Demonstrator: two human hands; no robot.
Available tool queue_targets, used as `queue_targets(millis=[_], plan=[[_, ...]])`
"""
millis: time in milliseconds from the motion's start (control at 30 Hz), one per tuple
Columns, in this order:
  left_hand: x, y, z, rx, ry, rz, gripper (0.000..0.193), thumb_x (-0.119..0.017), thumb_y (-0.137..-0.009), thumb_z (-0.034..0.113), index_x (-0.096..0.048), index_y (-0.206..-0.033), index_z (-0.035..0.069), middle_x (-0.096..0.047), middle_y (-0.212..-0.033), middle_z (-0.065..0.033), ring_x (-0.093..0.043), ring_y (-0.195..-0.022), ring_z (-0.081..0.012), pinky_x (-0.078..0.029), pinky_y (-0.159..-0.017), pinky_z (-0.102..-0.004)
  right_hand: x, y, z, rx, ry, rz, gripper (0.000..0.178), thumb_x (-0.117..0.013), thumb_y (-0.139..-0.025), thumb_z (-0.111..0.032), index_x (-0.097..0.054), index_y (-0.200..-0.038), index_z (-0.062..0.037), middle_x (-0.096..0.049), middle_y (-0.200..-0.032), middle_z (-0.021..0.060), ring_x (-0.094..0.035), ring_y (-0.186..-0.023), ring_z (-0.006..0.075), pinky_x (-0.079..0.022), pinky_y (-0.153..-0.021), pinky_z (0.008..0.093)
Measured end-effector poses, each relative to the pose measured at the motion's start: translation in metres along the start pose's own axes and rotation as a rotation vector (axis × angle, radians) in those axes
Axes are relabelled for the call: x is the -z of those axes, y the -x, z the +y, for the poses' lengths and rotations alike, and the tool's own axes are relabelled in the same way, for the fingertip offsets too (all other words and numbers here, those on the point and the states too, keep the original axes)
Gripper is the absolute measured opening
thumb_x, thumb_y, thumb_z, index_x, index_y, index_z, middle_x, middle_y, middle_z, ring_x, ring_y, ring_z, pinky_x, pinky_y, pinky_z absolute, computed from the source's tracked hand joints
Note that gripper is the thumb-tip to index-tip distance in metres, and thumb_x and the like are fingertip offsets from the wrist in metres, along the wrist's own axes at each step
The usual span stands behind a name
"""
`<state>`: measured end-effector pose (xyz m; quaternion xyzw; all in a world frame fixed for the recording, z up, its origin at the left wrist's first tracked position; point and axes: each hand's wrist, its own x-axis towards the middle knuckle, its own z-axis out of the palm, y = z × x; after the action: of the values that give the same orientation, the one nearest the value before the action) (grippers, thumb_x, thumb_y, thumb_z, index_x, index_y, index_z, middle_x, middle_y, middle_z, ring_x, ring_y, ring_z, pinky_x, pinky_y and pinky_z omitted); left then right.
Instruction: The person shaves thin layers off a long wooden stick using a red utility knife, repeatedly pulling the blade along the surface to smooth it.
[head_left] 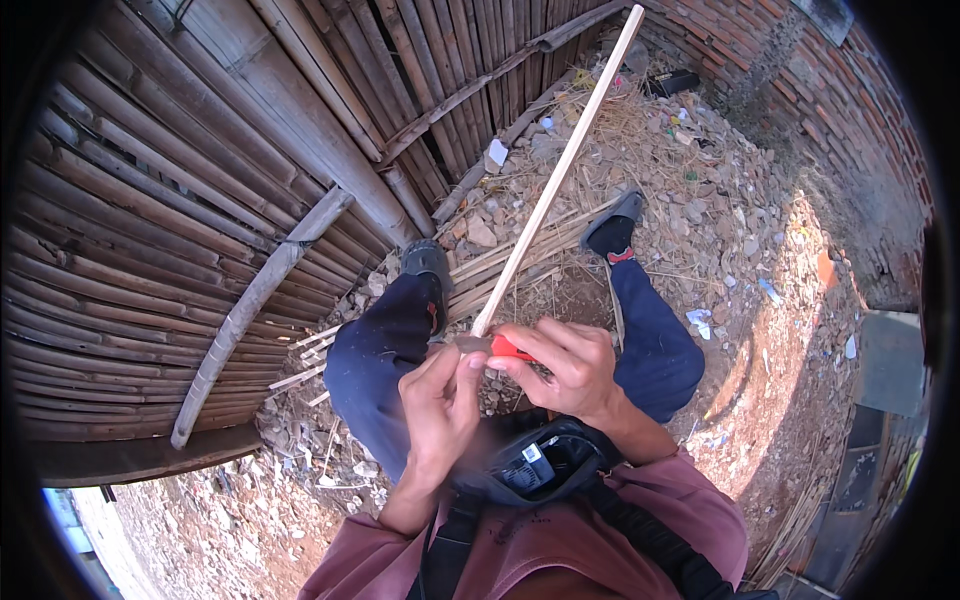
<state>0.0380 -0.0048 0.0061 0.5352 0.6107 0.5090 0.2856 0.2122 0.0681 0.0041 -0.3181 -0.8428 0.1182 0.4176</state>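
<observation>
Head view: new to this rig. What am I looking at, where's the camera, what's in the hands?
There is no machine here, just a person's two bare hands. The one picture comes from a wide fisheye camera on their head looking down, so straight edges bend near the rim.

The right hand holds a small red tool. The left hand pinches in close beside it, where the near end of a long pale stick meets the tool; exactly what its fingers grip is hard to tell.

Below is stony ground, with thin strips lying between the feet. A bamboo wall stands on the left, a brick wall at upper right.
</observation>
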Motion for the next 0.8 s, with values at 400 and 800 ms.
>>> queue_targets(millis=[400, 800], plan=[[0.006, -0.001, 0.005, 0.027, -0.005, -0.116, 0.017, -0.062, -0.106, 0.009, -0.071, -0.116, -0.001, -0.065, -0.082, -0.0131, -0.056, -0.066, -0.019, -0.046, -0.063, -0.0326, -0.002, 0.003, 0.0, -0.018, 0.018, 0.023, 0.032, -0.084, -0.088, -0.032, -0.079, -0.112, -0.0111, -0.065, -0.075, 0.0007, -0.065, -0.056, 0.0179, -0.053, -0.051, 0.0326], [0.004, -0.005, -0.01, 0.1, -0.067, -0.255, 0.028, -0.061, -0.107, 0.011, -0.065, -0.13, -0.004, -0.069, -0.094, -0.0208, -0.069, -0.074, -0.0339, -0.053, -0.069, -0.0421, 0.001, -0.007, 0.027, -0.036, 0.066, -0.169, 0.03, -0.078, -0.094, -0.035, -0.067, -0.097, -0.0077, -0.068, -0.081, 0.0067, -0.071, -0.067, 0.0276, -0.053, -0.057, 0.0384]])
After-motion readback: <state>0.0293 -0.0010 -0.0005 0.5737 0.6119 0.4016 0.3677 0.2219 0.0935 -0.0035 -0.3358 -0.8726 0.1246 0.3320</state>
